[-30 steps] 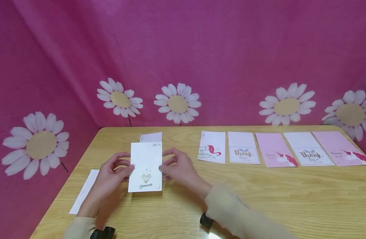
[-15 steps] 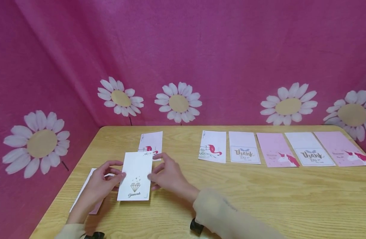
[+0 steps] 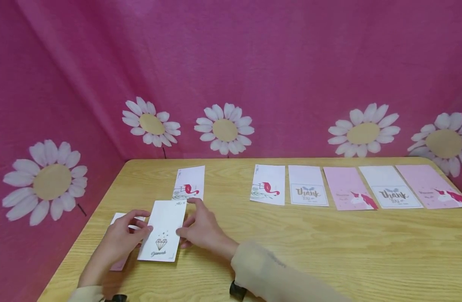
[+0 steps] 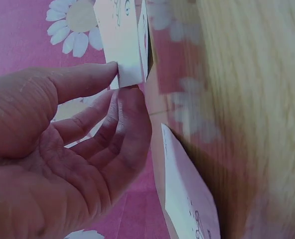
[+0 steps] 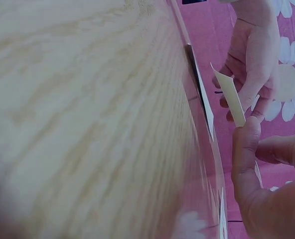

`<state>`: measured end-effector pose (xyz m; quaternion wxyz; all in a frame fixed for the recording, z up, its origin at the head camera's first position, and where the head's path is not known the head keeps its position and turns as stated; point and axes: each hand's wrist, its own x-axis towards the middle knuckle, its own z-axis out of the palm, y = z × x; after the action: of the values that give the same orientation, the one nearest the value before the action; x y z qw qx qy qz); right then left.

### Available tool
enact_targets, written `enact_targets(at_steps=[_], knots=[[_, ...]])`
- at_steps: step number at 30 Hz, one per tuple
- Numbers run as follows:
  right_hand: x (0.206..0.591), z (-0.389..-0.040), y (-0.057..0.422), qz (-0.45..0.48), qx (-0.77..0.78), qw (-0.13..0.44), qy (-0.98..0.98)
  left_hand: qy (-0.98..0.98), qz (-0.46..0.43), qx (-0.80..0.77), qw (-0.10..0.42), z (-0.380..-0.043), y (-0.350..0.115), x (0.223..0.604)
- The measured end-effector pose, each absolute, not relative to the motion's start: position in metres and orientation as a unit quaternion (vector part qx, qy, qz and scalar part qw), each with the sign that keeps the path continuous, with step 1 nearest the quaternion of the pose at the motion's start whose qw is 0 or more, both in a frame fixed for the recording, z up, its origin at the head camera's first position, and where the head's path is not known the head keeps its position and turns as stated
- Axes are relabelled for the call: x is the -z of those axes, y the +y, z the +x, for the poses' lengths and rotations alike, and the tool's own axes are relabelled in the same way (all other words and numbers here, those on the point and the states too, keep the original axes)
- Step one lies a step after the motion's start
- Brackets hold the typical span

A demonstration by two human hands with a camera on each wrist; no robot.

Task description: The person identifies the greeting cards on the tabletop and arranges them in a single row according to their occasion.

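Observation:
A white card (image 3: pixel 163 230) with a gold heart-shaped diamond and the word Diamonds is held a little above the table's left part, tilted. My left hand (image 3: pixel 119 239) pinches its left edge between thumb and fingers, as the left wrist view also shows. On the opposite edge, my right hand (image 3: pixel 202 228) pinches it with thumb and fingers. Just behind it lies a white flamingo card (image 3: pixel 189 182), its lower edge close to the held card. Beneath my left hand, white and pink card (image 3: pixel 120 264) shows; whether it is one card or more I cannot tell.
Toward the table's right rear lies a row: another flamingo card (image 3: pixel 268 184), a thank-you card (image 3: pixel 308 186), a pink unicorn card (image 3: pixel 349 188), a second thank-you card (image 3: pixel 390 187) and a second unicorn card (image 3: pixel 432 186). A pink curtain (image 3: pixel 284 75) with daisies hangs behind.
Both hands have carried the diamond card left and toward me, lowering it in the view. The flamingo card behind it is now almost fully uncovered, and pink card shows under the left hand.

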<state>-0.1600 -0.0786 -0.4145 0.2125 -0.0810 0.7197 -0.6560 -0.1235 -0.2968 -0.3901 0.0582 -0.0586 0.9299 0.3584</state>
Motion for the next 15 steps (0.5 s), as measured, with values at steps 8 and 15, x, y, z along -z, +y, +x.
enact_targets(at_steps=[8, 15], knots=[[0.4181, -0.1588, -0.0810, -0.093, 0.651, 0.216, 0.721, 0.940, -0.064, -0.330, 0.056, -0.1217, -0.3034, 0.3911], [0.4209, -0.1589, -0.0833, -0.108, 0.646, 0.222, 0.722, 0.944, -0.066, -0.319, 0.059, -0.1222, -0.3067, 0.3930]])
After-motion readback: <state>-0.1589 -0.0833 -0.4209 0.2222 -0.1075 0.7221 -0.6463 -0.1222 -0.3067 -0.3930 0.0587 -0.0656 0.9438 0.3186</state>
